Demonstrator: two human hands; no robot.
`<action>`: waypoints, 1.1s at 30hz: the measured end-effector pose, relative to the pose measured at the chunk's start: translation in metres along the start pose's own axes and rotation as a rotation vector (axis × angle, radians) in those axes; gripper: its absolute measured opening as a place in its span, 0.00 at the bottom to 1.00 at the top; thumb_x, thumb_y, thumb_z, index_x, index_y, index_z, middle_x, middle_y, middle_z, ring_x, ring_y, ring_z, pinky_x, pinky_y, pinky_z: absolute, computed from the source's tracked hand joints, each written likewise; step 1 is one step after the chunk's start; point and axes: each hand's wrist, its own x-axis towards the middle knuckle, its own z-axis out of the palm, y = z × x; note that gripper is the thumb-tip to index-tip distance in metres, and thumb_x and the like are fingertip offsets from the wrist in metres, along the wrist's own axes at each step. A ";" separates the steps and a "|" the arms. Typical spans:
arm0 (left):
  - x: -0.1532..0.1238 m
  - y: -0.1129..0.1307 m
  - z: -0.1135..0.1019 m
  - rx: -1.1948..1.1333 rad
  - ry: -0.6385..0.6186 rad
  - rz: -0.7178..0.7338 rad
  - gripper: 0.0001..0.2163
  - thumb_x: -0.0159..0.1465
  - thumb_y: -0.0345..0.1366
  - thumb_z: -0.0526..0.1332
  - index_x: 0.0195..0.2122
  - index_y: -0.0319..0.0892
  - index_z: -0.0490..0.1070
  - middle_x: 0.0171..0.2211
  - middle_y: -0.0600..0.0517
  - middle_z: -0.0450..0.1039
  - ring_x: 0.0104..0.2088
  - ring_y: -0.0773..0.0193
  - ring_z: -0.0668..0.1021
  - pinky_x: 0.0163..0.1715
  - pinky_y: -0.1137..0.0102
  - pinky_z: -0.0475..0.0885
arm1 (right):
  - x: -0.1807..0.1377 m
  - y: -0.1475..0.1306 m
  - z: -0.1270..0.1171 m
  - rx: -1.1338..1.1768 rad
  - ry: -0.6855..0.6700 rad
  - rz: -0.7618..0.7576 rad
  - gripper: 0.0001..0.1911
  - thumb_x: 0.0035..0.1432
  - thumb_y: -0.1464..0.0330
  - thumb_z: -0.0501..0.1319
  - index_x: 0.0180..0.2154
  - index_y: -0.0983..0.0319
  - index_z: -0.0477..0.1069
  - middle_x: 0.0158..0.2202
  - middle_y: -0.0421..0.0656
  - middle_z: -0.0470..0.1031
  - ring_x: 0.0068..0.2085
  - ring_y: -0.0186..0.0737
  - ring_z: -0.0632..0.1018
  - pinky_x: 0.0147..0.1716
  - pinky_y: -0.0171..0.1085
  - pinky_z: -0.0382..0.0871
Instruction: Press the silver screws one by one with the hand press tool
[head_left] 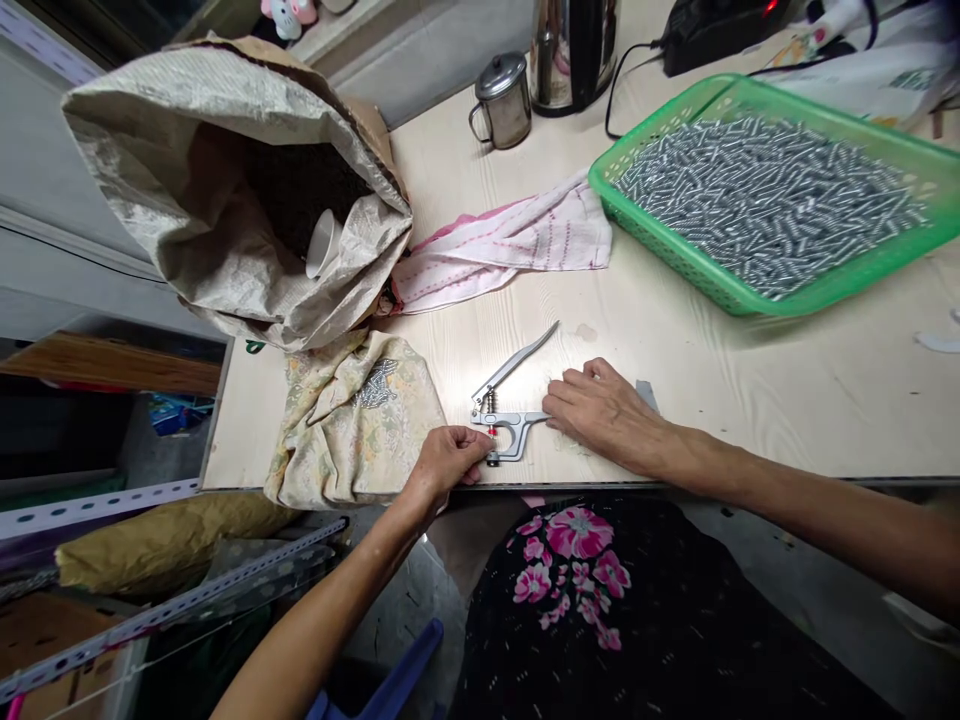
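Two hands meet at silver hand pliers (522, 434) on a table (720, 400). The left hand (448, 464) has thumb and finger together at their head; anything pinched is too small to tell. The right hand (606, 415) curls over the lower handle's end. Just beyond the grip, the upper handle (526, 352) stands raised, apparently not yet squeezed. Left of it, loose metal bits (377, 383) on patterned cloth (409, 400) look unworked; farther right, a green basket (671, 262) holds many springs (765, 200), finished or not unclear.

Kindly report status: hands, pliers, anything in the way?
Left hand at head of pliers, right hand at lower handle. Pliers on table, handles spread. Yellowish cloth nearby, not blocking.
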 end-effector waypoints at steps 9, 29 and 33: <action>0.000 0.000 0.000 0.005 -0.009 -0.007 0.12 0.51 0.41 0.69 0.26 0.36 0.74 0.12 0.58 0.65 0.13 0.74 0.66 0.14 0.78 0.60 | 0.028 0.041 -0.008 0.089 -0.033 -0.083 0.48 0.45 0.45 0.68 0.60 0.64 0.59 0.56 0.56 0.67 0.60 0.64 0.62 0.56 0.62 0.54; 0.018 0.038 0.035 0.962 0.088 0.999 0.34 0.60 0.38 0.67 0.63 0.33 0.55 0.62 0.35 0.60 0.61 0.46 0.64 0.60 0.54 0.64 | 0.017 0.021 -0.017 0.096 -0.080 0.029 0.39 0.52 0.59 0.69 0.60 0.65 0.57 0.49 0.54 0.70 0.47 0.53 0.70 0.46 0.48 0.64; 0.030 0.049 0.033 1.057 0.047 0.957 0.31 0.61 0.39 0.66 0.62 0.37 0.57 0.55 0.40 0.66 0.52 0.48 0.69 0.53 0.55 0.69 | 0.016 0.022 -0.023 0.007 -0.114 0.108 0.29 0.48 0.57 0.72 0.46 0.66 0.68 0.42 0.53 0.71 0.44 0.54 0.69 0.40 0.46 0.65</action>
